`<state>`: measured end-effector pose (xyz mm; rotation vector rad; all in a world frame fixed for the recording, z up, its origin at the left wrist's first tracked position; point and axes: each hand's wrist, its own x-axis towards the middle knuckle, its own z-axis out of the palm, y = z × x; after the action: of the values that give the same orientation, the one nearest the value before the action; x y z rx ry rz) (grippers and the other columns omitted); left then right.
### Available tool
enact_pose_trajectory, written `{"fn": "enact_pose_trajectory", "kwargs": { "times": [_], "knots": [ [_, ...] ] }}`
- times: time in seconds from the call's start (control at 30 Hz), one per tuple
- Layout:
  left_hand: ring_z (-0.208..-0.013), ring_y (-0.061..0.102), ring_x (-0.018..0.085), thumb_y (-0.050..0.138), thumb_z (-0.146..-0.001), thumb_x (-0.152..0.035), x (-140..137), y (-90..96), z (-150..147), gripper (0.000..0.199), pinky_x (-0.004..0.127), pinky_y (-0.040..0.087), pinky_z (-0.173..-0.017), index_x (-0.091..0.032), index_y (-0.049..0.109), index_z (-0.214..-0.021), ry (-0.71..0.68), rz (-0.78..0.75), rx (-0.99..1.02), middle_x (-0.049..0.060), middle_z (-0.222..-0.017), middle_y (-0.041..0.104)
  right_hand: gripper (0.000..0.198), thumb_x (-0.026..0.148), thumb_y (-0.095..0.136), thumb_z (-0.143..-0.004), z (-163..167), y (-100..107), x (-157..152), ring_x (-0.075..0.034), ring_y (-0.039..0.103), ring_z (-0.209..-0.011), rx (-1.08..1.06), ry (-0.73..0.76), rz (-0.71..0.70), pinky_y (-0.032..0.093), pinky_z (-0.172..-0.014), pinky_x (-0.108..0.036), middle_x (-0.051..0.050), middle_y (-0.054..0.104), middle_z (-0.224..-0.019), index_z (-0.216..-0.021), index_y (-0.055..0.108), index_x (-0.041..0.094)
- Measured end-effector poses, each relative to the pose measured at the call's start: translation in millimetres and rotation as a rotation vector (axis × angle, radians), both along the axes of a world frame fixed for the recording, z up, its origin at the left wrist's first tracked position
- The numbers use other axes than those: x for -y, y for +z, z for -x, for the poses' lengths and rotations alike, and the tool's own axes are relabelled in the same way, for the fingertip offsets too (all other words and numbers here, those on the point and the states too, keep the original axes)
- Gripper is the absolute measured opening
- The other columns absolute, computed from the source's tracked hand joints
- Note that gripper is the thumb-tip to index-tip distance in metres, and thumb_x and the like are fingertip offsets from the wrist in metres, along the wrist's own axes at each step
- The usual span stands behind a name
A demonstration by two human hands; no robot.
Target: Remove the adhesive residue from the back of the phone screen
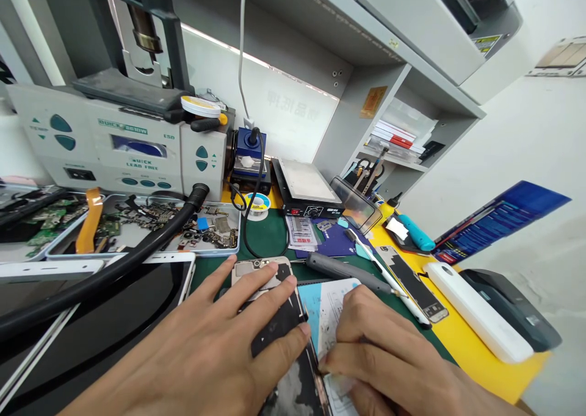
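Observation:
An opened smartphone [295, 382] lies on the green mat, its dark surface patchy with grey. Flat across its upper part rests my left hand [206, 343], fingers spread and pressing on it. At the phone's right long edge, my right hand [389, 355] is closed in a pinch. Something pale and translucent [341, 383] shows under its fingers, too blurred to name. Beneath that hand is a printed sheet [329, 309] with a blue strip. Just beyond lie a grey-handled tool [343, 271] and a white brush [389, 276].
A rework station [132, 154] stands at the back left, with a black hose [114, 276] crossing over tablets [151, 318]. Trays of circuit parts [206, 233] sit before it. A hot plate [311, 187] is behind the mat; a white bar-shaped device [478, 312] lies right.

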<state>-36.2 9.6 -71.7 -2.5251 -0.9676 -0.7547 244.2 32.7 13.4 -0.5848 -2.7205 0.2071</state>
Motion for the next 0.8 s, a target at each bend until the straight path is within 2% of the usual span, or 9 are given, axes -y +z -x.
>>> {"fn": "enact_pose_trajectory", "kwargs": {
  "times": [0.13,0.33,0.5,0.57,0.7,0.8],
  "knots": [
    [-0.162,0.038,0.02,0.062,-0.093,-0.024,0.2,-0.9,0.5,0.063,0.041,0.003,-0.138,-0.042,0.058,-0.154,0.005,0.02,0.003,-0.008,-0.169,0.052,0.021,0.009,0.057,-0.108,1.3,2.1,-1.7,-0.02,0.069,-0.087,-0.003,0.02,0.03,0.059,-0.091,-0.033,-0.007,0.074,-0.093,-0.108,0.077,0.017],
    [-0.166,0.029,0.02,0.059,-0.095,-0.025,0.3,-5.3,-0.6,0.064,0.042,0.001,-0.139,-0.039,0.056,-0.157,-0.025,0.019,0.046,-0.006,-0.171,0.05,0.021,0.011,0.057,-0.109,0.3,-2.0,-1.4,-0.02,0.069,-0.088,-0.002,0.023,0.022,0.058,-0.091,-0.033,-0.007,0.075,-0.093,-0.108,0.077,0.017],
    [-0.163,0.037,0.022,0.061,-0.095,-0.024,0.0,-5.6,0.0,0.061,0.045,0.006,-0.139,-0.041,0.06,-0.153,-0.018,0.045,0.05,-0.006,-0.171,0.05,0.025,0.01,0.053,-0.11,-0.6,-2.4,-0.7,-0.022,0.073,-0.097,0.008,0.003,0.0,0.056,-0.101,-0.034,-0.01,0.078,-0.1,-0.11,0.078,0.015],
    [-0.162,0.04,0.022,0.063,-0.094,-0.023,-0.6,-4.2,0.2,0.062,0.045,0.009,-0.139,-0.043,0.059,-0.153,-0.006,0.053,0.027,-0.007,-0.171,0.05,0.026,0.011,0.053,-0.11,0.6,-2.6,-0.8,-0.021,0.073,-0.094,-0.002,0.005,-0.013,0.056,-0.104,-0.035,-0.009,0.077,-0.099,-0.111,0.078,0.015],
    [-0.163,0.037,0.021,0.063,-0.091,-0.023,0.0,-0.9,0.5,0.064,0.042,0.003,-0.138,-0.04,0.059,-0.153,-0.011,0.016,0.031,-0.005,-0.167,0.054,0.026,0.01,0.053,-0.109,2.3,-4.3,-0.9,-0.021,0.074,-0.093,-0.003,-0.001,-0.026,0.058,-0.102,-0.034,-0.009,0.077,-0.095,-0.107,0.078,0.015],
    [-0.162,0.037,0.021,0.062,-0.09,-0.021,1.0,0.5,-0.1,0.067,0.04,0.0,-0.138,-0.04,0.059,-0.154,0.008,0.014,0.001,-0.006,-0.164,0.057,0.024,0.011,0.054,-0.11,2.9,-3.7,-1.9,-0.021,0.074,-0.094,0.011,0.014,-0.023,0.057,-0.106,-0.035,-0.009,0.077,-0.096,-0.109,0.077,0.016]
  ]
}}
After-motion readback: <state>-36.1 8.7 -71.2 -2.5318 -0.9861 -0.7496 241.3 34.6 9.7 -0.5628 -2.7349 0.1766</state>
